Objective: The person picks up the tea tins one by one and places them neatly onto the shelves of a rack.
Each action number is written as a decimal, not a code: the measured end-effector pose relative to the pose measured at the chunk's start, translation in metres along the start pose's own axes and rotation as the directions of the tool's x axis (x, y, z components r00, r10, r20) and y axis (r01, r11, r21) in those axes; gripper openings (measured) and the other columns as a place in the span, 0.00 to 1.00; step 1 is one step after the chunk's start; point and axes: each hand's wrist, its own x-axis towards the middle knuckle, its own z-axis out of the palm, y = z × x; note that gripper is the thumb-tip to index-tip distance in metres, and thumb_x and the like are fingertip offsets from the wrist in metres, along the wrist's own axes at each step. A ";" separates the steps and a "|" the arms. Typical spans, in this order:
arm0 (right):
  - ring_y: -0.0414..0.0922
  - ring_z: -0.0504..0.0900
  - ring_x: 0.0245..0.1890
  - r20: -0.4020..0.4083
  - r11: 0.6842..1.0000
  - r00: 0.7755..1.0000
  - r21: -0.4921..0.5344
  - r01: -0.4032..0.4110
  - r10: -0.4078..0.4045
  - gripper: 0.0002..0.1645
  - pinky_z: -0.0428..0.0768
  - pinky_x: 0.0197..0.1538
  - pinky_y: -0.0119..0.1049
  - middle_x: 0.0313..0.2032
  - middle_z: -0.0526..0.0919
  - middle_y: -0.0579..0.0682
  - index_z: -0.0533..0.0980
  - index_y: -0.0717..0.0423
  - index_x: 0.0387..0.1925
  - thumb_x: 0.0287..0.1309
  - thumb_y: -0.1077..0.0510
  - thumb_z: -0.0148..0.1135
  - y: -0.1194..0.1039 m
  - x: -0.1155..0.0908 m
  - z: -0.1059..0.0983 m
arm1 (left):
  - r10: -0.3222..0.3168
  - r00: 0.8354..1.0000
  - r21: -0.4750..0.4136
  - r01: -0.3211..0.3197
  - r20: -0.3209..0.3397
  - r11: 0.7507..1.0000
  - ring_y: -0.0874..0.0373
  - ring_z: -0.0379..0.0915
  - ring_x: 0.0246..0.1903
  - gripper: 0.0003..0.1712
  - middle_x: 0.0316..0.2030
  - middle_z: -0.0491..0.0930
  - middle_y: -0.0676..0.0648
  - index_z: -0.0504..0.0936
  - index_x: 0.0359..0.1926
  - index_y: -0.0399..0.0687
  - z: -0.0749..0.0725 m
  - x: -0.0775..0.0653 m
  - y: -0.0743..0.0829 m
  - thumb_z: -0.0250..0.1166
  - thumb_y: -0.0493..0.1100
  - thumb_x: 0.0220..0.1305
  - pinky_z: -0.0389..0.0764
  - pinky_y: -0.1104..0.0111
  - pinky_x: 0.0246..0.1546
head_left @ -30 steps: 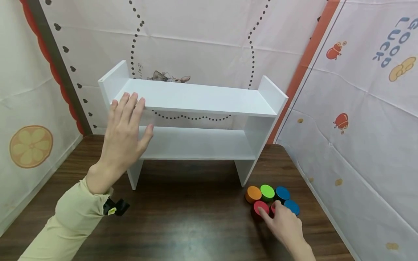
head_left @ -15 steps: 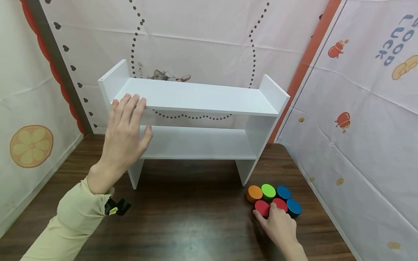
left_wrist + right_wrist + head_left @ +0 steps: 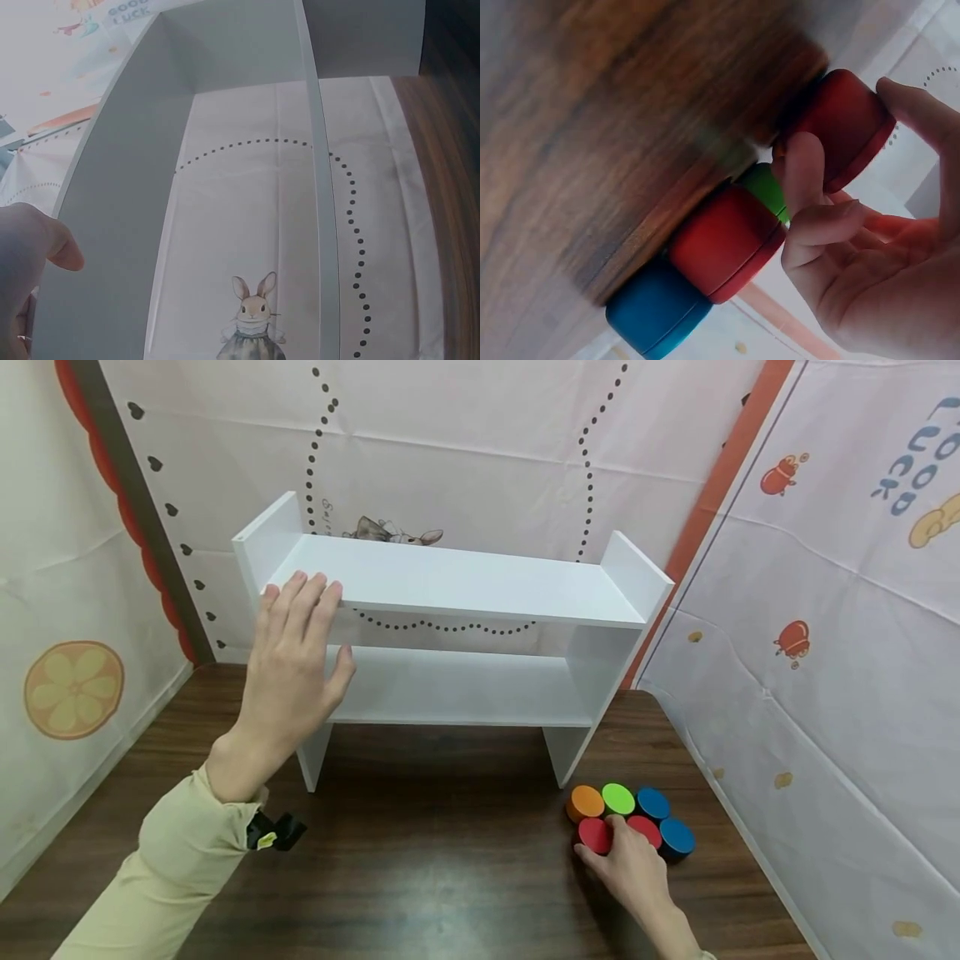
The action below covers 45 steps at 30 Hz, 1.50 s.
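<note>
My left hand (image 3: 288,689) lies with straight fingers on the front left edge of the white two-tier shelf's top board (image 3: 465,581). In the left wrist view, the thumb (image 3: 66,251) shows against the board. At the right, my right hand (image 3: 636,872) pinches a small red lidded round container (image 3: 595,836) between thumb and fingers. The right wrist view shows that red container (image 3: 844,124) close over the wooden table. Around it stand an orange container (image 3: 584,803), a green one (image 3: 618,798), a second red one (image 3: 645,832) and two blue ones (image 3: 677,837).
The white shelf's lower board (image 3: 457,689) spans between its side panels, above the dark wooden table (image 3: 442,860). Printed cloth walls (image 3: 847,710) enclose the table at the back and both sides. A black band (image 3: 273,832) is at the left wrist.
My right hand has shifted left off the second red container and closed around the front-left red one, which has moved slightly left. The left hand stays on the shelf. The view has shifted slightly.
</note>
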 end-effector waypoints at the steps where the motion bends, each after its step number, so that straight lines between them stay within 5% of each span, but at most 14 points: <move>1: 0.46 0.78 0.31 -0.004 1.000 1.000 0.011 0.007 -0.007 0.40 0.82 0.29 0.46 0.38 0.84 0.58 0.74 0.65 0.50 0.43 0.41 0.73 -0.001 0.000 0.000 | 0.003 1.000 0.007 -0.003 0.004 1.000 0.39 0.55 0.69 0.35 0.64 0.66 0.32 0.64 0.67 0.34 0.000 0.000 0.000 0.59 0.37 0.56 0.48 0.48 0.75; 9: 0.40 0.76 0.26 -0.108 0.987 0.990 0.120 0.109 -0.096 0.36 0.76 0.26 0.33 0.36 0.85 0.54 0.76 0.60 0.50 0.46 0.40 0.72 -0.020 0.003 -0.020 | 0.012 1.000 0.021 -0.012 0.013 1.000 0.37 0.54 0.69 0.36 0.64 0.65 0.31 0.63 0.67 0.33 0.000 0.001 -0.002 0.59 0.38 0.57 0.46 0.48 0.75; 16: 0.39 0.73 0.24 -0.221 0.945 0.952 0.201 0.259 -0.214 0.36 0.72 0.25 0.28 0.42 0.84 0.55 0.74 0.59 0.53 0.49 0.40 0.70 -0.043 0.010 -0.056 | 0.008 1.000 0.010 -0.008 -0.004 1.000 0.37 0.55 0.69 0.35 0.64 0.66 0.31 0.64 0.66 0.33 0.002 0.000 -0.002 0.57 0.38 0.57 0.46 0.48 0.75; 29: 0.41 0.76 0.23 -0.345 0.836 0.859 0.272 0.477 -0.378 0.28 0.75 0.25 0.28 0.33 0.83 0.51 0.76 0.58 0.50 0.54 0.45 0.68 -0.089 0.025 -0.125 | -0.004 1.000 0.006 0.005 -0.026 1.000 0.38 0.55 0.69 0.36 0.63 0.67 0.32 0.65 0.65 0.34 0.004 0.000 0.000 0.61 0.33 0.52 0.47 0.48 0.75; 45: 0.45 0.75 0.29 -0.504 0.733 0.723 0.230 0.640 -0.473 0.26 0.74 0.30 0.27 0.37 0.83 0.53 0.77 0.56 0.51 0.57 0.44 0.63 -0.153 0.040 -0.200 | -0.020 0.999 0.006 0.021 -0.042 1.000 0.39 0.56 0.69 0.34 0.63 0.68 0.32 0.67 0.65 0.34 0.006 0.000 0.002 0.59 0.33 0.53 0.46 0.49 0.75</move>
